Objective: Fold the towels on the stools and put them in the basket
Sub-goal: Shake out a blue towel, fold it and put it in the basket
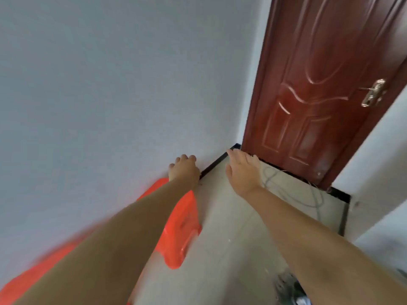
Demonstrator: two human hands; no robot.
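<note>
An orange plastic stool stands against the wall below my left forearm, its seat bare. Part of a second orange stool shows blurred at the bottom left. No towel and no basket are in view. My left hand is stretched forward near the wall with its fingers curled and nothing in it. My right hand reaches forward over the floor, fingers extended and slightly apart, holding nothing.
A grey wall fills the left. A dark red door with a metal handle stands ahead on the right. A thin cable lies looped on the tiled floor by the door. A white wall corner juts in at right.
</note>
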